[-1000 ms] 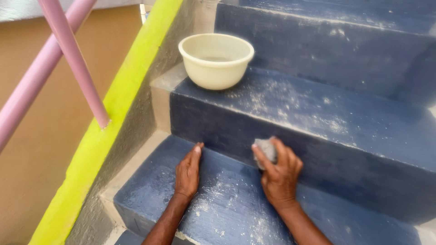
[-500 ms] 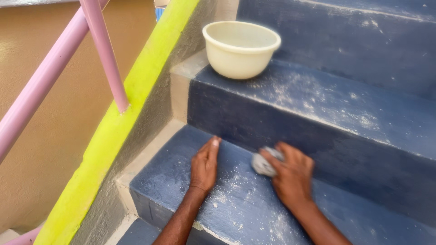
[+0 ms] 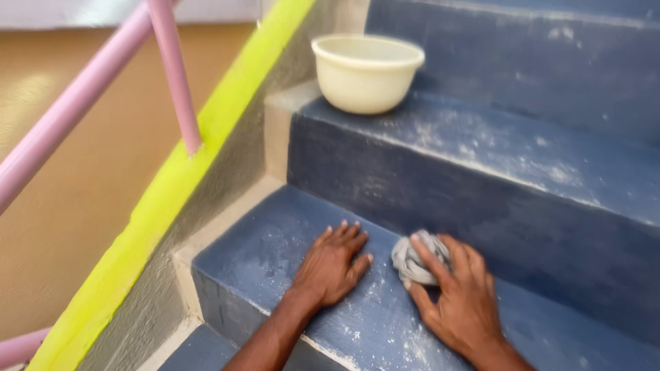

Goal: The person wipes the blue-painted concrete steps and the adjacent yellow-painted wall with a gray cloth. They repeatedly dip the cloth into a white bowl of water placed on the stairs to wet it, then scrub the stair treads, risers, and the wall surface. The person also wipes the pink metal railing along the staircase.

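Grey rag [image 3: 414, 262] partly under fingers [image 3: 440, 255]

We look down from a single head-worn camera, close above a blue stair step [image 3: 275, 247], facing up the flight, railing [image 3: 172, 75] at left.

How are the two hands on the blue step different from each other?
The left hand lies flat and open on the blue step, holding nothing; the right hand grips a crumpled grey cloth. The left hand's fingers are spread straight, while the right hand's fingers curl over the cloth. Both rest on the same dusty step, below the cream bowl.
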